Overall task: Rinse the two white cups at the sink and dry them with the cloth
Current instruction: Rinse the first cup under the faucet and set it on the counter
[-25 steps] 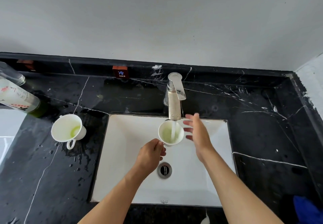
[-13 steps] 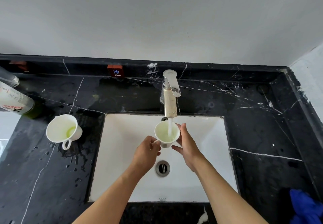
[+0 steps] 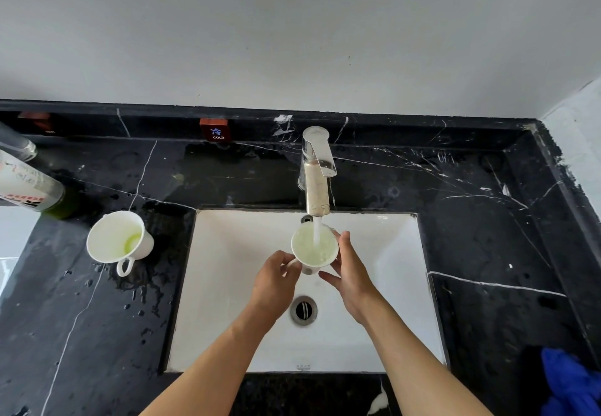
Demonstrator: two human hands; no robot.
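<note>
One white cup [image 3: 312, 250] is held over the white sink [image 3: 234, 285], right under the tap [image 3: 317, 175]. Water runs into it and the greenish liquid inside is foaming. My left hand [image 3: 276, 282] pinches its handle. My right hand [image 3: 349, 269] lies against its right side, fingers wrapped around the wall. A second white cup [image 3: 118, 240] stands upright on the black counter left of the sink, with a little green liquid in the bottom. The blue cloth [image 3: 572, 383] lies on the counter at the bottom right, partly cut off by the frame edge.
The black marble counter [image 3: 487, 253] is wet with drops around the left cup. A green bottle [image 3: 31, 188] with a white label lies at the far left. The drain [image 3: 304, 310] sits below my hands. A red "COLD" tag [image 3: 216, 131] is on the back ledge.
My right hand came in from beside the tap and closed on the cup's right side. The water level in the cup has risen. My left hand kept its hold on the handle.
</note>
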